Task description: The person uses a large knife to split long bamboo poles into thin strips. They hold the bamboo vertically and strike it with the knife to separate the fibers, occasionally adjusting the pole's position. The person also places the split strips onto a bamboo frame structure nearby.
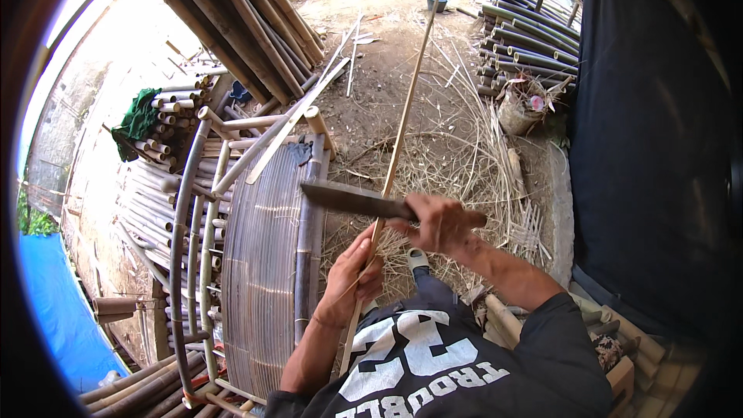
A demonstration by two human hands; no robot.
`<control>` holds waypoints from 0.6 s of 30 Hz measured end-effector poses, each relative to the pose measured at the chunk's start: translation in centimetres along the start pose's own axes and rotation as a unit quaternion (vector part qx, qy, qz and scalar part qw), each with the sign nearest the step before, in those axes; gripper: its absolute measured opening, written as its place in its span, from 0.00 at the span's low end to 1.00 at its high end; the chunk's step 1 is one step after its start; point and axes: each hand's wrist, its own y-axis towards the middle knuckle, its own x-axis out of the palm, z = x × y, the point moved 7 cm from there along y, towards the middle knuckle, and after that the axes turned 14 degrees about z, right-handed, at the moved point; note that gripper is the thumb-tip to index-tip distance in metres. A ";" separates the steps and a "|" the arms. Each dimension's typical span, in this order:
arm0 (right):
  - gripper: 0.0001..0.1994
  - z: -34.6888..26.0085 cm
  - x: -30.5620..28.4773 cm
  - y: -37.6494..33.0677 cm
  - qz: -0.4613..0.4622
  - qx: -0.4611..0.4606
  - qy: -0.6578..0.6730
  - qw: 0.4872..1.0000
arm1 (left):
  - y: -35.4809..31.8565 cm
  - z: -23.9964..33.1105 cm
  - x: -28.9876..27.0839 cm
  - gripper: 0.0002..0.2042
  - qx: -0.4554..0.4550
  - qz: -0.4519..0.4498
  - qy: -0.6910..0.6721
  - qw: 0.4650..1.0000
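My left hand [352, 275] is closed round a long, thin bamboo strip [410, 101]. From near my body, the strip runs up and away past my hands toward the far ground. In my closed right hand [439, 222] is the handle of a machete [348, 200]. Its broad dark blade points left and lies across the strip, just above my left hand. Some fingertips of my right hand come close to the strip; whether they touch it I cannot tell.
A bamboo bench [263, 279] stands at my left, with a flat slat [298, 120] across its end. Thick poles [232, 23] lean behind it. Shavings [457, 135] litter the ground ahead. Stacked poles [534, 42], a scrap-filled container [520, 112] and a black sheet [650, 124] are at right.
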 end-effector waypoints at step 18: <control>0.35 18.9 -7.7 4.8 0.062 0.199 -0.112 0.972 | -12.2 -5.8 -10.4 0.33 -0.032 0.040 0.177 0.983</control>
